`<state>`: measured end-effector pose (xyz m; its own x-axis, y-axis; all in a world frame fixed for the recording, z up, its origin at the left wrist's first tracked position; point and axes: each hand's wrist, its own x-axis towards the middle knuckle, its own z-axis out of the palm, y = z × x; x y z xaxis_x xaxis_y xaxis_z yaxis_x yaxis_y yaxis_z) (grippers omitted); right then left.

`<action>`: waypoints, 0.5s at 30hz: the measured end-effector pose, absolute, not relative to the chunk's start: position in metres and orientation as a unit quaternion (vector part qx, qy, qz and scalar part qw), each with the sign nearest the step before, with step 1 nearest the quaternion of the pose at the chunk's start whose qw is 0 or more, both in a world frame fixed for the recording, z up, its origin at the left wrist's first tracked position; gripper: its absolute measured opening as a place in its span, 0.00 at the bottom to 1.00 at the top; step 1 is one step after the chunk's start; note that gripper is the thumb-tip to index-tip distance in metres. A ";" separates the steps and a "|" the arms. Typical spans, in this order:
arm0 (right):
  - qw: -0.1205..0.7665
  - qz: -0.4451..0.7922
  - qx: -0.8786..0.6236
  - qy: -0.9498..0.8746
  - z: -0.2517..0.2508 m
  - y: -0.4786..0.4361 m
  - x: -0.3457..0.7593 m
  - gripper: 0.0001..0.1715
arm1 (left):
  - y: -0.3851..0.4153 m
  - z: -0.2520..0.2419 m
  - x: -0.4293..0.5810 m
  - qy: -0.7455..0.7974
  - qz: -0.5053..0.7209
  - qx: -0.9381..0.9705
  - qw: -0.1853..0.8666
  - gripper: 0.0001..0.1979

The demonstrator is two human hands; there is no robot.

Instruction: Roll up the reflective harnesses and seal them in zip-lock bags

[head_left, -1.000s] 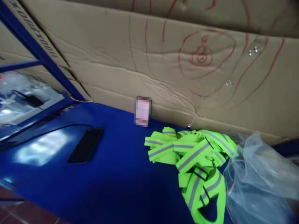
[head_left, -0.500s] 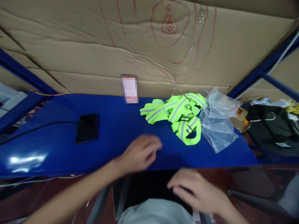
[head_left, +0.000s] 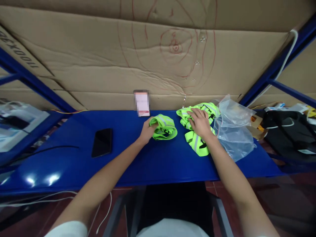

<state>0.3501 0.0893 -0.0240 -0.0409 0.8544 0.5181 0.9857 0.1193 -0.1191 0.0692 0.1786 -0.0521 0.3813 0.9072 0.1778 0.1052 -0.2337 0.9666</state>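
The left hand (head_left: 147,131) has its fingers closed around the 9 o'clock edge of a bundle of lime-green straps (head_left: 164,123) with gray stripes, near the middle of the blue surface (head_left: 138,169). At the bundle's 3 o'clock, just beside it, lies a looser pile of matching straps (head_left: 195,141); the right hand (head_left: 201,124) rests on this with bent, parted fingers, and whether they grip a strap one cannot tell. Clear plastic bags (head_left: 233,141) lie against the pile's 3 o'clock side. From the bundle, a phone with a lit screen (head_left: 142,103) leans on the cardboard (head_left: 86,79) between 10 and 11 o'clock, and a dark phone (head_left: 102,143) lies flat toward 9 o'clock.
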 end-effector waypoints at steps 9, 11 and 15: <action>0.267 -0.028 -0.570 -0.776 -0.014 0.063 0.273 0.36 | 0.174 -0.034 0.064 0.288 0.319 0.532 0.730 0.29; 0.252 0.027 -0.596 -0.762 -0.025 0.064 0.266 0.42 | 0.171 -0.024 0.057 0.256 0.316 0.525 0.748 0.37; 0.232 0.088 -0.607 -0.755 -0.044 0.073 0.273 0.47 | 0.172 -0.008 0.039 0.140 0.234 0.558 0.784 0.56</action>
<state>0.2725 0.0726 -0.0443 -0.1556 0.9575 0.2429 0.8757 0.2475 -0.4146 0.0393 0.1715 -0.0077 0.8517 0.5225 0.0412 -0.2099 0.2680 0.9403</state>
